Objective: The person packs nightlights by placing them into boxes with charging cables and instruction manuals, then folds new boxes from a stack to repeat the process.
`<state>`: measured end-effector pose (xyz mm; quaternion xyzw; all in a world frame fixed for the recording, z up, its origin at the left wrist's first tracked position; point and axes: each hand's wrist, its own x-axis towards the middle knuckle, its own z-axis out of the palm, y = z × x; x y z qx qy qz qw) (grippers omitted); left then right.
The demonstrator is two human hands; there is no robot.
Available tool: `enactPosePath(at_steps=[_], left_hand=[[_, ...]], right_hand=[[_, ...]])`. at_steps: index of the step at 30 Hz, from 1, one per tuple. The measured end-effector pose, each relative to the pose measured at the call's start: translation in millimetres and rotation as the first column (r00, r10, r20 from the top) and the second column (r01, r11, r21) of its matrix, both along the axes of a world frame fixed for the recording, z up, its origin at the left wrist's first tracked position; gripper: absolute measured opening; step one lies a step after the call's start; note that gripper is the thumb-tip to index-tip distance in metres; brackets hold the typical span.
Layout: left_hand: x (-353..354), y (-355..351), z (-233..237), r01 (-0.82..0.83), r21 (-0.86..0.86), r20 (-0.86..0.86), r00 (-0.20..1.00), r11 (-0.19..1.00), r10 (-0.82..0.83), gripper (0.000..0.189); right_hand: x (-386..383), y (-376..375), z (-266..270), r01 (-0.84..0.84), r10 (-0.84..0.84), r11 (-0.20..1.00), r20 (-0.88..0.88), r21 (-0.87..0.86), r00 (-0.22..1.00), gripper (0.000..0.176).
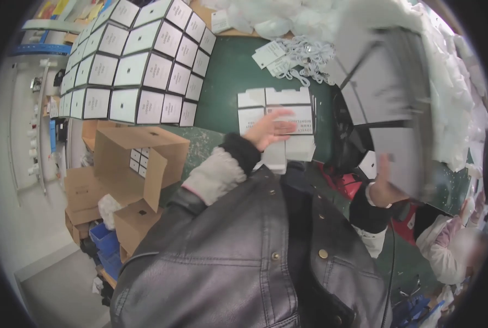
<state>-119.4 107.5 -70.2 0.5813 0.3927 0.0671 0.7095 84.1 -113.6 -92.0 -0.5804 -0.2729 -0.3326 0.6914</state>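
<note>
L hand (271, 130) rested open, fingers spread, gripping nothing, on flat box blanks (277, 112) on the green table (227, 76); R hand (385, 188) clamped a blurred carton (389, 93) by its lower edge only, so it could've slipped & hit the tags (288, 57).

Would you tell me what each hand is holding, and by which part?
The right hand grips a blurred carton by its lower edge. The left hand holds nothing; it lies open on the flat cartons.

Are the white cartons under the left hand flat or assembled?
Flat: the cartons lie unfolded, stacked on the table under the left hand.
</note>
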Motion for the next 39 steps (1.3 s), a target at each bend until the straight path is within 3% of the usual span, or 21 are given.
enactPosePath(at_steps=[1, 2, 3, 4, 5, 6, 9, 12, 16, 19, 21, 23, 24, 25, 26, 27, 30, 34, 39], left_hand=[[-13.2, 1.1, 17.9, -0.07, -0.193, 0.24, 0.964, 0.979, 0.117, 0.068], [-28.6, 2.4, 35.3, -0.086, -0.387, 0.44, 0.857, 0.918, 0.266, 0.095], [-35.4, 3.4, 49.2, -0.077, -0.478, 0.519, 0.779, 0.875, 0.352, 0.109], [-31.2, 3.3, 59.2, -0.104, -0.414, 0.601, 0.715, 0.904, 0.357, 0.094], [-25.8, 3.1, 68.6, -0.136, -0.351, 0.679, 0.645, 0.927, 0.351, 0.079], [-27.2, 8.2, 69.9, -0.158, -0.321, 0.716, 0.605, 0.934, 0.348, 0.073], [-39.2, 32.8, 49.0, -0.241, -0.269, 0.601, 0.715, 0.933, 0.358, 0.041], [-49.5, 50.9, 26.8, -0.281, -0.399, 0.538, 0.699, 0.873, 0.471, 0.046], [-75.2, 58.9, 24.7, -0.356, -0.509, 0.395, 0.712, 0.784, 0.58, 0.036], [-99.0, 67.8, 16.8, -0.415, -0.53, 0.352, 0.686, 0.74, 0.637, 0.031], [-107.2, 66.2, 6.1, -0.44, -0.542, 0.294, 0.699, 0.716, 0.652, 0.03], [-102.0, 58.6, 2.8, -0.521, -0.43, 0.249, 0.717, 0.737, 0.652, 0.029], [-102.6, 59.1, -7.0, -0.538, -0.402, 0.236, 0.722, 0.741, 0.651, 0.029], [-106.6, 66.6, -23.6, -0.531, -0.085, 0.099, 0.837, 0.843, 0.538, 0.043], [-110.8, 73.3, -39.7, -0.419, 0.226, -0.085, 0.891, 0.879, 0.447, 0.059], [-113.5, 77.1, -52.7, -0.329, 0.368, -0.184, 0.891, 0.87, 0.415, 0.067], [-113.0, 73.7, -74.4, -0.234, 0.328, -0.337, 0.876, 0.915, 0.345, 0.096], [-86.1, 48.0, -54.2, -0.396, 0.263, -0.348, 0.811, 0.88, 0.47, 0.079], [-55.2, 46.9, -35.6, -0.4, 0.273, -0.458, 0.746, 0.875, 0.483, 0.09]], right_hand=[[-1.4, 11.2, -18.3, -0.368, 0.345, 0.895, -0.133, -0.251, 0.929, 0.064], [-5.0, 22.9, -36.9, -0.679, 0.592, 0.603, -0.336, -0.419, 0.733, 0.058], [-16.8, 35.7, -34.9, -0.792, 0.664, 0.401, -0.45, -0.46, 0.597, 0.056], [-34.7, 47.8, -12.1, -0.622, 0.715, 0.526, -0.094, -0.579, 0.693, 0.044], [-51.7, 59.2, 10.4, -0.427, 0.685, 0.667, 0.276, -0.611, 0.674, 0.033], [-68.0, 70.3, 21.2, -0.332, 0.644, 0.734, 0.45, -0.593, 0.619, 0.029], [-99.6, 92.7, 17.9, -0.188, 0.514, 0.842, 0.644, -0.506, 0.566, 0.024], [-106.8, 107.7, 0.3, -0.083, 0.475, 0.855, 0.709, -0.511, 0.521, 0.028], [-134.4, 102.3, -13.8, -0.227, 0.656, 0.719, 0.534, -0.657, 0.534, 0.026], [-134.9, 85.7, -11.1, -0.286, 0.763, 0.615, 0.464, -0.735, 0.45, 0.041], [-119.3, 81.9, -10.2, -0.337, 0.66, 0.687, 0.359, -0.644, 0.66, 0.039], [-103.7, 91.1, -13.6, -0.455, 0.512, 0.66, -0.086, -0.598, 0.854, 0.045], [-97.8, 97.5, -21.2, -0.48, 0.454, 0.659, -0.202, -0.58, 0.868, 0.047], [-92.8, 109.8, -35.2, -0.603, 0.399, 0.56, -0.453, -0.568, 0.797, 0.058], [-88.1, 121.3, -48.6, -0.72, 0.305, 0.466, -0.67, -0.515, 0.677, 0.07], [-86.0, 130.1, -61.6, -0.773, 0.247, 0.423, -0.76, -0.473, 0.601, 0.077], [-85.6, 144.1, -90.7, -0.736, 0.095, 0.311, -0.751, -0.601, 0.653, 0.07], [-80.1, 144.8, -71.9, -0.747, -0.058, 0.189, -0.767, -0.638, 0.64, 0.082], [-62.5, 147.0, -87.9, -0.762, -0.022, 0.318, -0.808, -0.565, 0.589, 0.082]])
